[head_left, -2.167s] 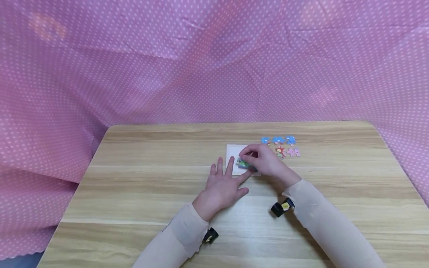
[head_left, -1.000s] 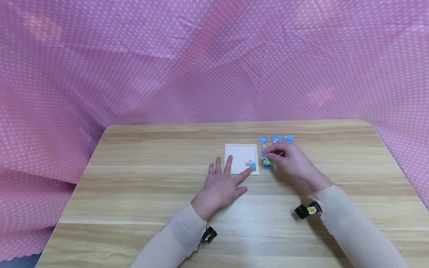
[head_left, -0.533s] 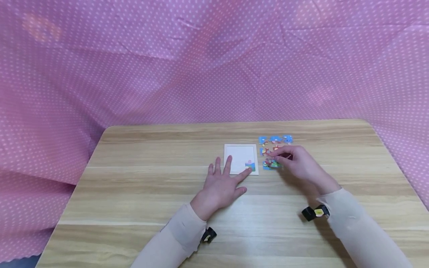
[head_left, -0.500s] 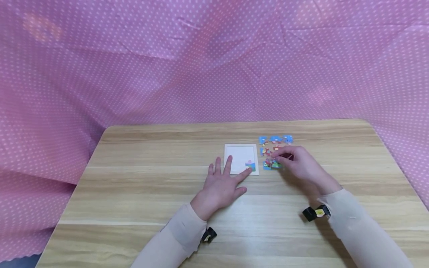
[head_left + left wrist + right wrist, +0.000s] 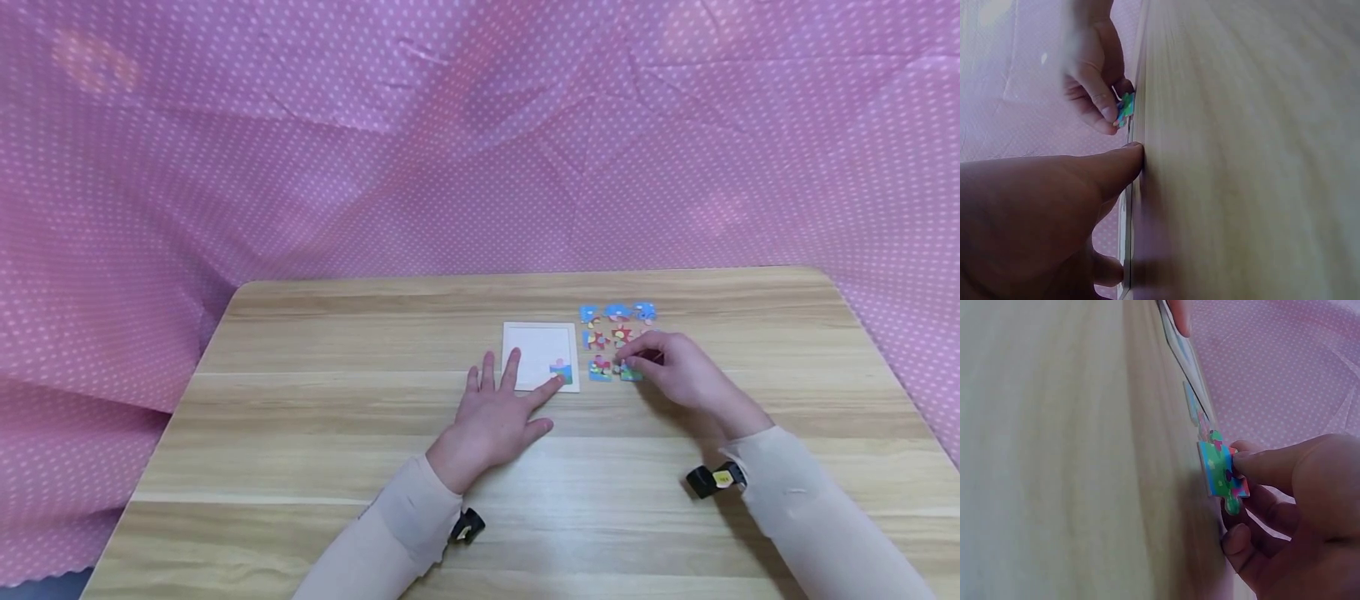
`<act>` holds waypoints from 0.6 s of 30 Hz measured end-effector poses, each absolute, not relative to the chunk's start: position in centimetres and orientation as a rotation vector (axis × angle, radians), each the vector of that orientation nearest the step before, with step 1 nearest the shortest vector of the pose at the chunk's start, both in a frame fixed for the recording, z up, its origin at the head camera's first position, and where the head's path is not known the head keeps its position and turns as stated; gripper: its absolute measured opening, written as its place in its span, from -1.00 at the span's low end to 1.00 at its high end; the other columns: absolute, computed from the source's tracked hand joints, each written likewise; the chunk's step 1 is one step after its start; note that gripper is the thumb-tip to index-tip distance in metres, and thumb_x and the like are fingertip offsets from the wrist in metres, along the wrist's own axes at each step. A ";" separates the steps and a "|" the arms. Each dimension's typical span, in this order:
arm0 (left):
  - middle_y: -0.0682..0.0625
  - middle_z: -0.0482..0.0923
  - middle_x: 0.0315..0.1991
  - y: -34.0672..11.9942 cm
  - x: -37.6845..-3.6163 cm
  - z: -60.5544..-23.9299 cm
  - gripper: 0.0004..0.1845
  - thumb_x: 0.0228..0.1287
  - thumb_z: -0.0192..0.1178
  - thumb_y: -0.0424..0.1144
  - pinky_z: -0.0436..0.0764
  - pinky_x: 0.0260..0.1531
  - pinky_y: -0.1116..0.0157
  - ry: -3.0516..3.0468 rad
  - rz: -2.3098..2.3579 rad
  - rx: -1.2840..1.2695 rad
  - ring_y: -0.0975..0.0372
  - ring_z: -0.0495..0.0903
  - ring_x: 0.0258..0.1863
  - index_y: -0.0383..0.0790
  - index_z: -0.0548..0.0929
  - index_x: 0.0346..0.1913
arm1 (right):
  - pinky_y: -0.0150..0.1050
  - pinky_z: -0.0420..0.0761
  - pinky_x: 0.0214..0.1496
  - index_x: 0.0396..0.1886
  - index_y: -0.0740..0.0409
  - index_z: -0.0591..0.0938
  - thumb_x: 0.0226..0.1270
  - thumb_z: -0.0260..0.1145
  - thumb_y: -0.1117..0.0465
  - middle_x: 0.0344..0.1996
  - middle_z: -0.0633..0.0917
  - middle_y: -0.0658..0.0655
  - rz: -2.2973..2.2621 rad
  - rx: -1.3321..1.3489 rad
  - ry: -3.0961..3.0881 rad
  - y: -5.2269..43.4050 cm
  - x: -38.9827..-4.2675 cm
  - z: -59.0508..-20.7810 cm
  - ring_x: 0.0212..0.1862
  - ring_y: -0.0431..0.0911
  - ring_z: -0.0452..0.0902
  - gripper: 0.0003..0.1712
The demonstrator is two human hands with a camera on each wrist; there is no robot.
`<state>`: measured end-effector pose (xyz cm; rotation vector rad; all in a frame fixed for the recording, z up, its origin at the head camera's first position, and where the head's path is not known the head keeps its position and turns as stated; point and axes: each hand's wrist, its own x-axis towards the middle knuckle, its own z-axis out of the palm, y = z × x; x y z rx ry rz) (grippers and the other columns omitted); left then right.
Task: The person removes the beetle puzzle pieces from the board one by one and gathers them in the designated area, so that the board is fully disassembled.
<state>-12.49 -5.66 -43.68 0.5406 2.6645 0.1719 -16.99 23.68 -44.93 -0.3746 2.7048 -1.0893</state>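
Note:
My right hand [image 5: 686,372] pinches a green and blue jigsaw piece [image 5: 1216,469] between thumb and fingers. It is low over the table, just right of a blue and green jigsaw piece [image 5: 599,369]. My left hand [image 5: 495,427] lies spread at the near edge of a white puzzle tray [image 5: 534,343]. Its index fingertip touches a jigsaw piece [image 5: 561,369] in the tray's lower right corner, and the middle finger reaches over the left side. In the left wrist view, the left thumb [image 5: 1125,159] is close to the tabletop.
Other jigsaw pieces [image 5: 617,312] lie in rows right of the tray, some partly behind the right hand. The wooden tabletop [image 5: 337,375] has rounded far corners. A pink dotted cloth [image 5: 480,167] hangs behind it. Each wrist carries a small black camera [image 5: 702,482].
The right hand has left the tray and moved right, then slid further right over the near row with a pinched piece. One piece now shows in the tray corner. The left hand stays put.

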 end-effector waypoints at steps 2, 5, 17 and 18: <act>-0.24 -0.27 0.80 -5.6 -12.5 -43.7 -0.36 0.67 -0.06 0.32 -0.10 0.70 -0.31 2.665 0.173 0.540 -0.41 -0.26 0.73 0.62 0.09 0.69 | -0.28 0.63 -0.05 0.06 0.16 0.80 0.59 0.33 0.32 -0.04 0.80 0.18 -1.083 -0.380 2.713 23.6 -17.0 -45.1 -0.07 -0.06 0.65 -0.80; -0.24 -0.26 0.80 -5.6 -12.4 -43.7 -0.36 0.66 -0.05 0.32 -0.09 0.70 -0.31 2.667 0.174 0.539 -0.41 -0.25 0.73 0.62 0.09 0.69 | -0.28 0.63 -0.06 0.04 0.16 0.80 0.58 0.33 0.33 -0.06 0.79 0.17 -1.078 -0.385 2.727 23.5 -17.0 -45.1 -0.08 -0.06 0.63 -0.81; -0.23 -0.26 0.81 -5.7 -12.5 -43.8 -0.36 0.66 -0.05 0.31 -0.10 0.70 -0.32 2.666 0.194 0.539 -0.41 -0.26 0.73 0.61 0.10 0.69 | -0.32 0.56 -0.12 0.04 0.18 0.82 0.54 0.36 0.35 -0.07 0.73 0.18 -1.079 -0.382 2.778 23.5 -17.0 -45.1 -0.13 -0.05 0.55 -0.80; -0.23 -0.26 0.81 -5.7 -12.5 -43.7 -0.36 0.66 -0.05 0.31 -0.10 0.70 -0.32 2.665 0.195 0.539 -0.40 -0.26 0.73 0.61 0.10 0.69 | -0.33 0.56 -0.12 0.04 0.18 0.82 0.54 0.38 0.35 -0.08 0.73 0.18 -1.081 -0.380 2.777 23.4 -17.0 -45.1 -0.12 -0.05 0.54 -0.80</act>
